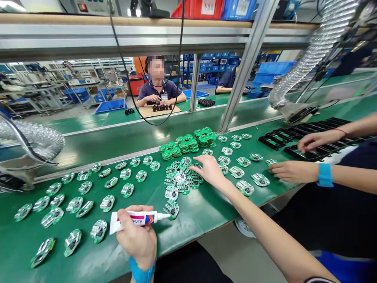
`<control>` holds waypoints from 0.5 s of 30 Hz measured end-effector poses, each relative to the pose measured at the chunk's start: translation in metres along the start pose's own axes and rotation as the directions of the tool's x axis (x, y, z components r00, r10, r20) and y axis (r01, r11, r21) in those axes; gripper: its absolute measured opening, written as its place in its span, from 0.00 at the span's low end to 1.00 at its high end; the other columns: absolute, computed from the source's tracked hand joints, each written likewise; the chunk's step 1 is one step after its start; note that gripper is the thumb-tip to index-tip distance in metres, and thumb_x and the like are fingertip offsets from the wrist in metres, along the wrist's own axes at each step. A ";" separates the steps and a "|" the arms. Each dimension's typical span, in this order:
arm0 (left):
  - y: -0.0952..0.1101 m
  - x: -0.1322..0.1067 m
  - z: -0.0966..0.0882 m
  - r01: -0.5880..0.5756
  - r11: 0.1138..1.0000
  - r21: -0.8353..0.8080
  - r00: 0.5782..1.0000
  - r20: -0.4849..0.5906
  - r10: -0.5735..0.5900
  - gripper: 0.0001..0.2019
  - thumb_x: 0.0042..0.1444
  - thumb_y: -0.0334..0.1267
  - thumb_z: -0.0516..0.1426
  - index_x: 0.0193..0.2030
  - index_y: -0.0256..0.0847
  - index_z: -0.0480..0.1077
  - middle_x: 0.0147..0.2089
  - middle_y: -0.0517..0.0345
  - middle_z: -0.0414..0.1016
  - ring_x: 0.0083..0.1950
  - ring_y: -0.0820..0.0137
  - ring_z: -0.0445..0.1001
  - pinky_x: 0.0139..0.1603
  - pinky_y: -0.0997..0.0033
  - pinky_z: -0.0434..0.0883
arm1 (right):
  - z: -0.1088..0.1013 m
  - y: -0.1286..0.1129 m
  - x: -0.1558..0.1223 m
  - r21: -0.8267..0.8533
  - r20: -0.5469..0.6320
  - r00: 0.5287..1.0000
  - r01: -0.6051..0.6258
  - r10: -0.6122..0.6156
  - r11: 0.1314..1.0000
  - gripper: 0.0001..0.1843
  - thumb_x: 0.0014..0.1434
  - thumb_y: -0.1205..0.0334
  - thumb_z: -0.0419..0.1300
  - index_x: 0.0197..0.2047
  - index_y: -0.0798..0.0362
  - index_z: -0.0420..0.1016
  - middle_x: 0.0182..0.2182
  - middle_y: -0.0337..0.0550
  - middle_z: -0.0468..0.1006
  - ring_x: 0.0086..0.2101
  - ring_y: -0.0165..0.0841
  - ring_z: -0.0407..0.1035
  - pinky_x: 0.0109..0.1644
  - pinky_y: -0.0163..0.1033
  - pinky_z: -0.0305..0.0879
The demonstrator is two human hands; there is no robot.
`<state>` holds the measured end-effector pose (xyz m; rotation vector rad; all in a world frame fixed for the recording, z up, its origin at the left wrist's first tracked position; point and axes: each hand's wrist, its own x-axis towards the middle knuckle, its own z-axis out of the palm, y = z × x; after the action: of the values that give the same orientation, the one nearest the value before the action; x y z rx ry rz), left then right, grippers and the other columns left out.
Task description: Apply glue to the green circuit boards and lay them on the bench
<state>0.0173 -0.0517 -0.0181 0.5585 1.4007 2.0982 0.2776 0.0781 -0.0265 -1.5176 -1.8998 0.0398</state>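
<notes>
My left hand is closed round a white glue tube with pink and blue print. The tube lies nearly level, its white nozzle pointing right, with the tip over or against a round circuit board; I cannot tell whether they touch. My right hand reaches to the right side of a loose pile of circuit boards. Its thumb and forefinger are apart, with nothing seen between them. Behind the pile stand stacks of green boards. More boards, among them one circuit board, lie spread to the left.
At right, a co-worker's hands handle boards and black trays. Flexible silver ducts hang at both sides. A metal post and a dangling black cable stand beyond the boards. Another person sits opposite.
</notes>
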 end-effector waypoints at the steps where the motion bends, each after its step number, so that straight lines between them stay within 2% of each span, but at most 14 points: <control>1: 0.000 -0.001 0.000 0.012 1.000 -0.003 1.000 0.001 -0.012 0.24 0.67 0.57 0.55 0.27 0.42 0.70 0.19 0.57 0.77 0.09 0.72 0.59 0.08 0.70 0.55 | 0.005 0.002 0.000 -0.014 0.027 1.000 -0.010 0.010 1.000 0.17 0.65 0.50 0.71 0.48 0.55 0.84 0.46 0.55 0.86 0.48 0.51 0.78 0.54 0.55 0.68; 5: 0.003 -0.006 0.001 0.067 0.998 -0.020 0.997 -0.026 -0.067 0.25 0.66 0.59 0.56 0.28 0.41 0.70 0.20 0.56 0.77 0.11 0.72 0.61 0.10 0.72 0.54 | 0.018 0.009 -0.002 -0.037 0.085 0.995 -0.052 0.055 0.998 0.11 0.65 0.56 0.69 0.46 0.53 0.84 0.45 0.53 0.86 0.49 0.49 0.77 0.55 0.54 0.67; 10: 0.003 -0.009 0.003 0.079 0.996 -0.048 0.996 -0.028 -0.080 0.27 0.62 0.64 0.59 0.28 0.40 0.70 0.20 0.55 0.77 0.12 0.73 0.63 0.12 0.74 0.56 | 0.019 0.008 0.000 0.034 0.086 0.995 -0.045 0.042 0.998 0.06 0.61 0.60 0.69 0.42 0.50 0.83 0.51 0.51 0.83 0.54 0.50 0.73 0.60 0.57 0.62; 15: 0.001 -0.011 0.004 0.095 0.995 -0.042 0.995 -0.007 -0.096 0.29 0.60 0.67 0.59 0.28 0.40 0.70 0.20 0.54 0.77 0.14 0.72 0.65 0.13 0.76 0.55 | 0.019 0.001 0.006 0.181 0.093 0.995 -0.063 0.047 0.981 0.03 0.56 0.62 0.66 0.35 0.50 0.79 0.43 0.51 0.83 0.49 0.50 0.73 0.61 0.59 0.61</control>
<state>0.0277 -0.0560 -0.0163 0.4566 1.3583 2.0517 0.2683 0.0913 -0.0384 -1.4630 -1.8660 0.3037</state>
